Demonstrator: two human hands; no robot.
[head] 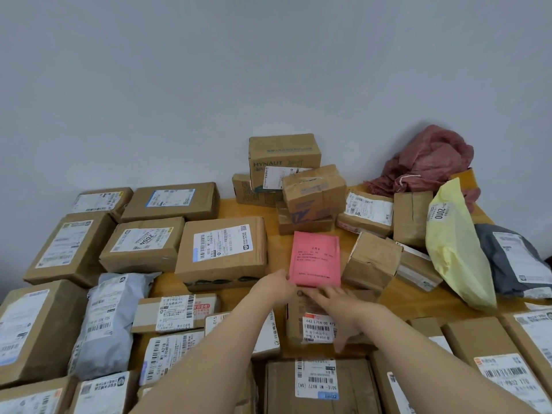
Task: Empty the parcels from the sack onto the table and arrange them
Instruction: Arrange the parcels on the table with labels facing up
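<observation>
The pink parcel (316, 258) is located at the middle of the table (243, 207), lying flat with its printed face up, between a labelled box (222, 249) on the left and a small brown box (370, 259) on the right. Its near left corner is pinched by the left hand (276, 284). The right hand (332, 297) is laid with fingers extended against the parcel's near edge, above a box (316, 327) bearing a barcode label; no grasp is made by it. Rows of labelled boxes are set out across the left and near parts of the table, with a grey mailer (107, 322) among them on the left. A HYNAUT box (283, 158) is stacked on others at the far side. The red sack (430, 159) is crumpled at the far right corner, and a yellow bag (457, 249) and a dark grey bag (513, 261) are placed just near of it.
</observation>
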